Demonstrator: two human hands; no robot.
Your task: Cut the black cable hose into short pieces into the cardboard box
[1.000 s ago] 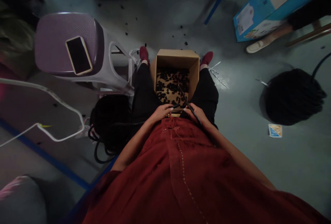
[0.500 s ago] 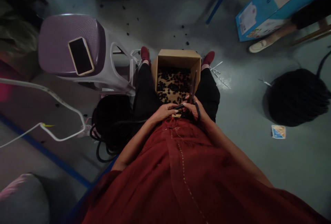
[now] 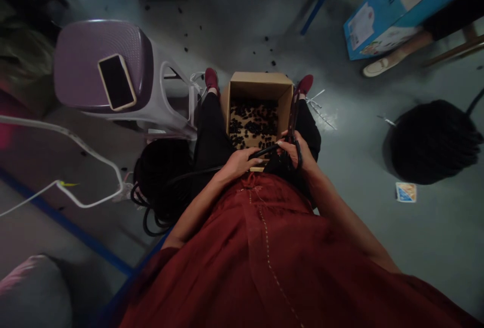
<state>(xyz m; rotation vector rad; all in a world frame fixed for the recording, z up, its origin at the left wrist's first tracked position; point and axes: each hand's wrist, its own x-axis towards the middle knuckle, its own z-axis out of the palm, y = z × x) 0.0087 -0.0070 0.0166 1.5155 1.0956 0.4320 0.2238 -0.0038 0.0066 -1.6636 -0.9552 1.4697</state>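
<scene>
**Caller:** What's happening at your hands?

**Me:** My right hand (image 3: 293,149) has just pulled away from my left, out toward my right knee, so the stretch of black cable (image 3: 266,152) between them is longer and runs nearly straight.

**Caller:** How are they holding it?

**Me:** Both are closed around it, fingers curled, nothing spread. My left hand (image 3: 238,163) grips it just above the near edge of the cardboard box (image 3: 260,86). A loop hangs below my right hand, and a dark strip (image 3: 293,116) stands up from it past the box's right wall. It's too dim to say whether that's the same cable.

**Caller:** Where does the cable go?

**Me:** Back from my left hand across my lap, toward the black coil (image 3: 162,181) on the floor.

**Caller:** And the box?

**Me:** It sits between my knees, with small black pieces (image 3: 251,126) spread across its bottom. More are scattered on the floor (image 3: 185,48) beyond it. My phone (image 3: 117,80) lies on the purple plastic chair (image 3: 75,60) to my left.
</scene>
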